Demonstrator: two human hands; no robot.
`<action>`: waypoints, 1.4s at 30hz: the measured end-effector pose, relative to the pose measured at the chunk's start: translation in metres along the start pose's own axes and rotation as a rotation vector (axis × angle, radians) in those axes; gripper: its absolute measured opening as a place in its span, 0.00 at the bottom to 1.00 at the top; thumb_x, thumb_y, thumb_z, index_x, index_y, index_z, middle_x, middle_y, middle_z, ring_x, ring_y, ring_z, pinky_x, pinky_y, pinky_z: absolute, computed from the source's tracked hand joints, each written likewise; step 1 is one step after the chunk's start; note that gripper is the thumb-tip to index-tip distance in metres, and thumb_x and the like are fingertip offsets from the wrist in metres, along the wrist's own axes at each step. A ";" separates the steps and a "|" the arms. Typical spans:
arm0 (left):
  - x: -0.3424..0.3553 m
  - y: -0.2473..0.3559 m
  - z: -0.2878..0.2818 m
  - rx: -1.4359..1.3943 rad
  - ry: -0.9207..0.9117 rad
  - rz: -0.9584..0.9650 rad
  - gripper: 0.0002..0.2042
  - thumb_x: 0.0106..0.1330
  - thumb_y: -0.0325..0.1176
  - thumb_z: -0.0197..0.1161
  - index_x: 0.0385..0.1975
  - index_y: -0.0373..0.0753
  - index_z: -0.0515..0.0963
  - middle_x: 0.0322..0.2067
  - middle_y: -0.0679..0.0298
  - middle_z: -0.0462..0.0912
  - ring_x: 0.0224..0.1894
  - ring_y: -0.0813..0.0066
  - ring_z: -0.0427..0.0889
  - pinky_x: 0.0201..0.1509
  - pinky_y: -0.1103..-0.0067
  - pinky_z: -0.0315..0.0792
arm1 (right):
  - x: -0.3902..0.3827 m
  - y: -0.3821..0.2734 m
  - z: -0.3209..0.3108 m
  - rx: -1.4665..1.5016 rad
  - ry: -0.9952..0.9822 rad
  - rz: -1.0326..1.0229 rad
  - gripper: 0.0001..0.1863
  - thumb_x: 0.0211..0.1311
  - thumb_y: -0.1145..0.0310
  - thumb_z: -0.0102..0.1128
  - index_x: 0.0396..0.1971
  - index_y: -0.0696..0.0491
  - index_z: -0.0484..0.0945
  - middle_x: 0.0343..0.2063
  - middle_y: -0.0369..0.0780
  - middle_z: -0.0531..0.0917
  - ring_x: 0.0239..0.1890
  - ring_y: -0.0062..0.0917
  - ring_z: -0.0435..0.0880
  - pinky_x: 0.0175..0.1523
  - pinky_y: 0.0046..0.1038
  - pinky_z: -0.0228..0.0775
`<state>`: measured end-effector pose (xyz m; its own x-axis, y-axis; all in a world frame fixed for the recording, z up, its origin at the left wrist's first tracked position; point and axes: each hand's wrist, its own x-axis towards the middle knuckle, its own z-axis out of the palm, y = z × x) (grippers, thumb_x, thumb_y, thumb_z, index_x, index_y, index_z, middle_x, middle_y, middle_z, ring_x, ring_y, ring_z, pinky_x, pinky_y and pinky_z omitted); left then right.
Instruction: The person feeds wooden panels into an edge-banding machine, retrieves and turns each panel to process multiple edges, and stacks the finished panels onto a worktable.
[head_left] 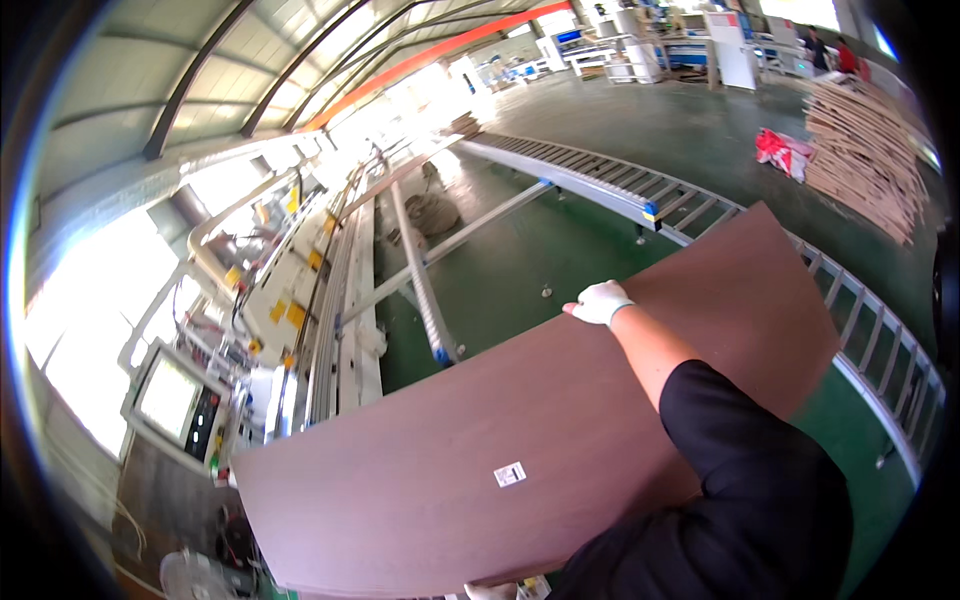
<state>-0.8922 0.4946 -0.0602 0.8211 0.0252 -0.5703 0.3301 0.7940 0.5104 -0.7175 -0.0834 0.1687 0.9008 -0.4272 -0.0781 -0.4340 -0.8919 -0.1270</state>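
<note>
Green factory flooring spreads under a roller conveyor [700, 205] beyond the large brown board [560, 430], which is lifted clear, carried flat and not yet set down. Its far edge is clamped by the gloved right hand [600, 300], arm stretched forward; the left hand [490, 591] grips the near edge, fingers barely visible.

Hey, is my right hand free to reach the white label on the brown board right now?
Probably not without letting go. The right hand grips the far edge of the board, and the label lies nearer the body, uncovered. Nothing blocks the way, but that hand is busy holding the board.
</note>
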 end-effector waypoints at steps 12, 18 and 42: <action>0.116 -0.037 0.111 -0.169 0.076 0.069 0.28 0.73 0.50 0.39 0.67 0.40 0.62 0.67 0.57 0.63 0.69 0.55 0.61 0.72 0.56 0.54 | 0.193 0.007 0.013 -0.071 0.224 -0.116 0.34 0.70 0.41 0.35 0.32 0.51 0.86 0.37 0.45 0.86 0.44 0.41 0.84 0.50 0.42 0.73; 0.132 -0.059 0.136 -0.322 0.246 0.033 0.29 0.75 0.53 0.33 0.68 0.40 0.60 0.70 0.57 0.60 0.71 0.53 0.58 0.73 0.55 0.51 | 0.260 -0.006 0.038 -0.124 0.225 -0.211 0.29 0.71 0.47 0.38 0.30 0.52 0.84 0.36 0.48 0.85 0.44 0.44 0.83 0.53 0.44 0.70; 0.255 -0.054 0.222 -0.175 0.542 0.013 0.25 0.75 0.51 0.48 0.61 0.39 0.68 0.65 0.59 0.68 0.67 0.57 0.66 0.72 0.57 0.57 | 0.440 -0.018 0.104 -0.081 0.228 -0.278 0.26 0.67 0.44 0.47 0.26 0.51 0.82 0.29 0.44 0.85 0.36 0.42 0.83 0.46 0.43 0.71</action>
<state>-0.5974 0.3237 -0.0898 0.4532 0.3066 -0.8371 0.2018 0.8794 0.4313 -0.3149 -0.2404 0.0333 0.9683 -0.1808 0.1722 -0.1778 -0.9835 -0.0326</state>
